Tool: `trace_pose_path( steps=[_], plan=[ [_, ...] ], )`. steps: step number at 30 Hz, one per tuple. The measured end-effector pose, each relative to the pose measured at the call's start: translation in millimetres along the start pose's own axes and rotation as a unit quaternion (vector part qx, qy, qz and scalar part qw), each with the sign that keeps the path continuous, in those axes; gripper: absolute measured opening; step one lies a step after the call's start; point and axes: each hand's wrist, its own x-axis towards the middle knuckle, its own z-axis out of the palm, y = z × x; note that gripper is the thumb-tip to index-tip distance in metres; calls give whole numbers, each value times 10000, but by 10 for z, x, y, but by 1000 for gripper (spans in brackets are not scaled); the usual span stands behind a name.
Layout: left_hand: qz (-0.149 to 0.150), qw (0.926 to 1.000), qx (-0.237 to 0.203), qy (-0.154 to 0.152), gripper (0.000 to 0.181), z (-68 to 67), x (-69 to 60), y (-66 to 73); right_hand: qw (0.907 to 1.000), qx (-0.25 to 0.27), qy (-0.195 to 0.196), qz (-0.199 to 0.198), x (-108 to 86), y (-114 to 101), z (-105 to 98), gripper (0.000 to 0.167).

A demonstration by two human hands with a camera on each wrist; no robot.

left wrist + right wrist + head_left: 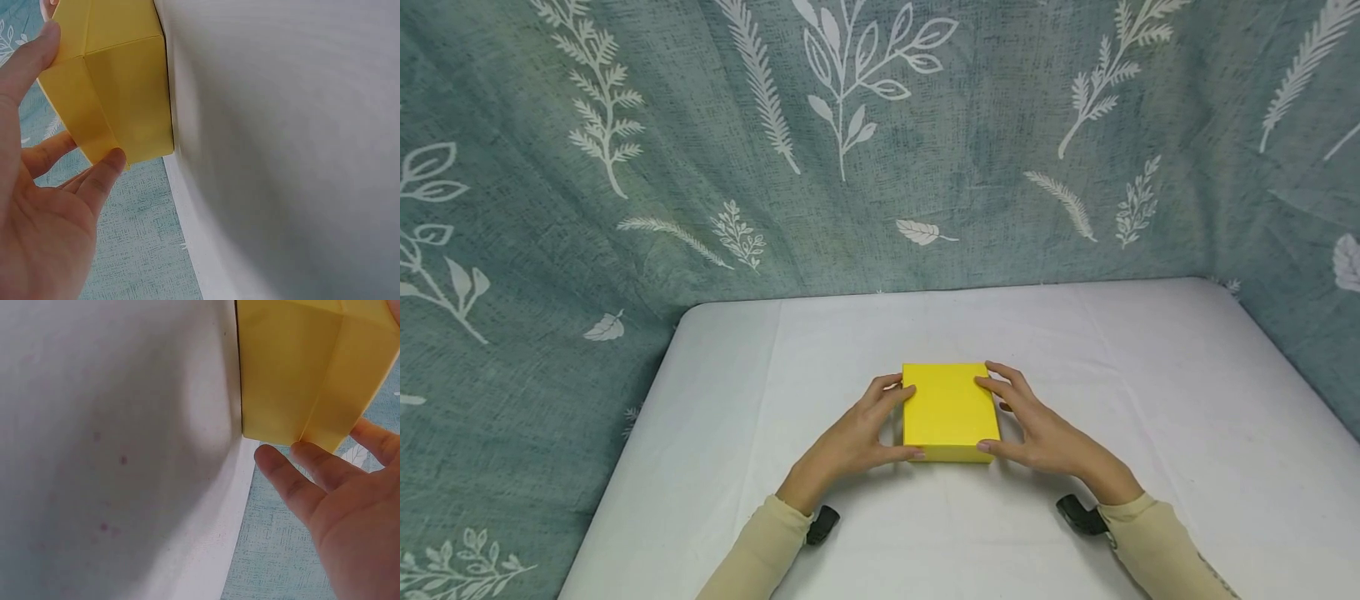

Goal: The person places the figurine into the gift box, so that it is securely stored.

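Observation:
A yellow box (951, 408) with a lid sits on the white-covered table, its plain top facing up. In the left wrist view the lid's lower edge shows as a line along the box side (128, 100). My left hand (853, 437) holds the left side of the lid, thumb at the near edge and fingers toward the far left corner. On the opposite side my right hand (1041, 429) grips the lid, thumb at the near right corner and fingers spread along the right side. One right fingertip (269, 456) stands just off the box. What lies inside the box is hidden.
A white cloth covers the table (715, 467). Blue-green fabric with white leaf prints (880, 200) hangs behind the table and along its sides. A dark device (823, 525) is at the left wrist, and another dark device (1081, 515) at the right.

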Motion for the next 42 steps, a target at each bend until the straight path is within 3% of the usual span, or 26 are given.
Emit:
trace_pose_path(
  steps=[10,23,42],
  plan=[
    [-243,9994,-219,-54,79,-24,1,10,9999,5,-127,90,21,10,-15,82],
    [-251,9983,-528,-69,78,-56,7,-10,9993,40,-343,125,-7,5,-4,80],
    [-450,9976,-495,-161,78,-60,21,7,9992,161,-363,78,-13,36,8,81]
  ],
)
